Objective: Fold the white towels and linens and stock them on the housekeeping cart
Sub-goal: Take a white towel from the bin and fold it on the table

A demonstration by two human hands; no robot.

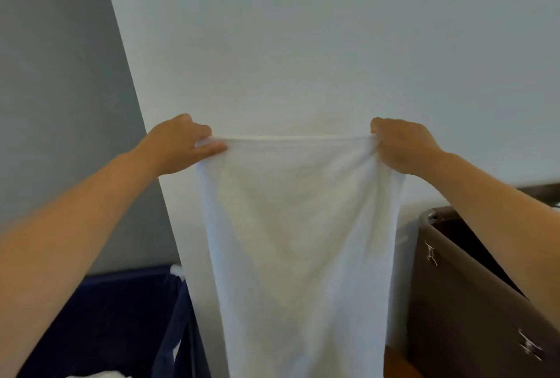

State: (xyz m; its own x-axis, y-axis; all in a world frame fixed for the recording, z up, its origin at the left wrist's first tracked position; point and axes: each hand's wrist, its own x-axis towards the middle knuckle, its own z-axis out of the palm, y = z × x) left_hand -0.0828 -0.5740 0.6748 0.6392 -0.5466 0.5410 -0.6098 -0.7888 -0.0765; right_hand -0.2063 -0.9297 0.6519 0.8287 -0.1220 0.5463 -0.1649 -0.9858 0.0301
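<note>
White towel (pixel 300 241) hangs lengthwise before us in the head view, its long axis running straight down. Our left hand (pixel 178 144) and right hand (pixel 403 144) each pinch a top corner, level, equally near.

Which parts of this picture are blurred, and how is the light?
Head view: soft, even light, no glare; the white cloth towel barely stands out from the pale wall; the metal clips on the brown bin are smeared; the left hand and right hand gripping the towel look sharper.
</note>
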